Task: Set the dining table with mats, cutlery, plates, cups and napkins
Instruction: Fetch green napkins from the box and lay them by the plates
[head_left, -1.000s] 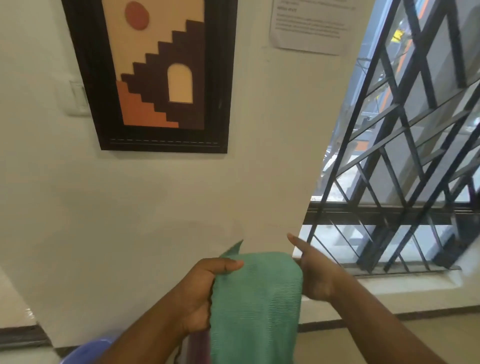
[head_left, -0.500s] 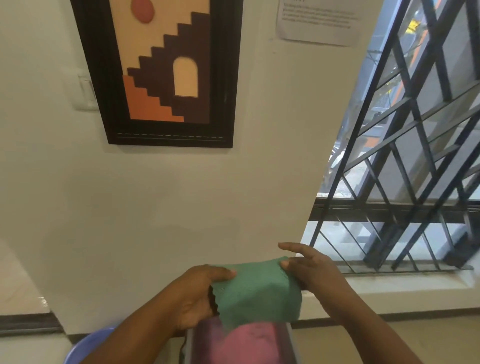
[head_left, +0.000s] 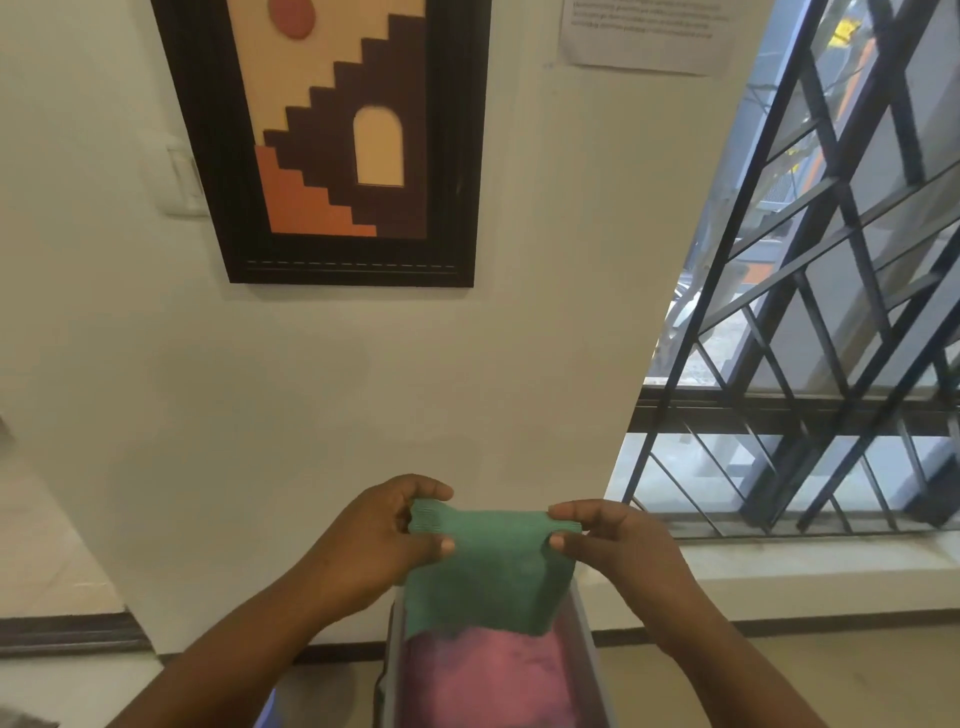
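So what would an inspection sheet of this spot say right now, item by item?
Surface: no table in view; beige floor below.
Job's things: green cloth, held up by its top corners, hangs over a grey bin holding a pink cloth.
Clutter: blue object at the bottom edge, mostly hidden.
Hands: left hand and right hand each pinch a top corner.
Cables: nothing seen.
Surroundings: white wall, framed picture, paper notice, light switch, barred window.
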